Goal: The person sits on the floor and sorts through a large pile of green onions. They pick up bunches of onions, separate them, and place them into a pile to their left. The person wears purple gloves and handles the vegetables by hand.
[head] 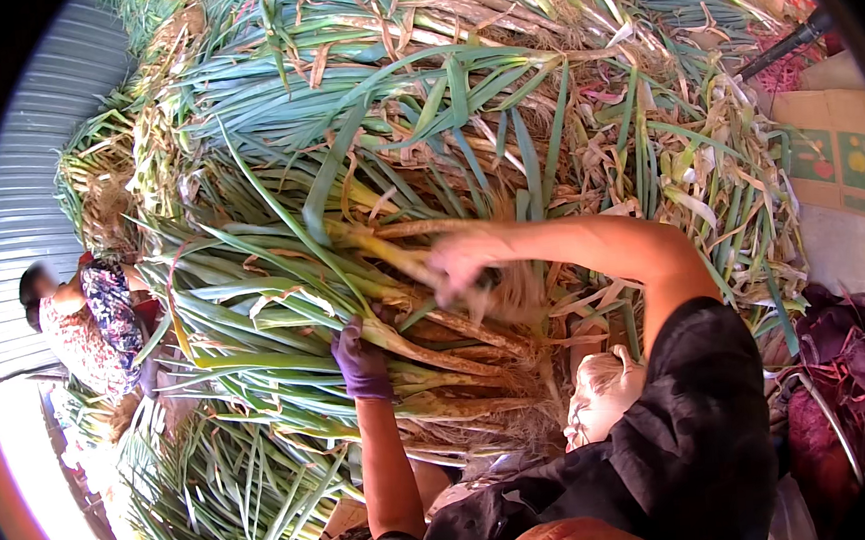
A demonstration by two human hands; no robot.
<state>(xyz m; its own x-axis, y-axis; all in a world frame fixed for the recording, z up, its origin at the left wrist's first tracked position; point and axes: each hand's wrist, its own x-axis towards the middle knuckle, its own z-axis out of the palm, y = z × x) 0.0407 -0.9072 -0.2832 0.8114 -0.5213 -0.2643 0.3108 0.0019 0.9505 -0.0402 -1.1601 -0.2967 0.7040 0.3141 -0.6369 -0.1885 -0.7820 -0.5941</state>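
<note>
My left hand [361, 361], in a purple glove, grips a long green onion [407, 343] by the stalk, where pale stem turns to green leaf. The onion's roots point right and its leaves spread left over a pile of green onions [258, 357]. Bare and blurred by motion, my right hand [469, 260] is at the lower end of another yellowish onion stalk [378, 247]. Blur hides whether its fingers close on that stalk. Brown, dry outer leaves and stringy roots [518, 422] show on the stalks close to my body.
More onion bundles [300, 91] lie beyond my hands. Stripped dry leaves [726, 167] heap up at right, beside a printed cardboard box [830, 144] and a dark red sack [833, 407]. Another person [90, 324] sits at left by a corrugated metal wall [35, 177].
</note>
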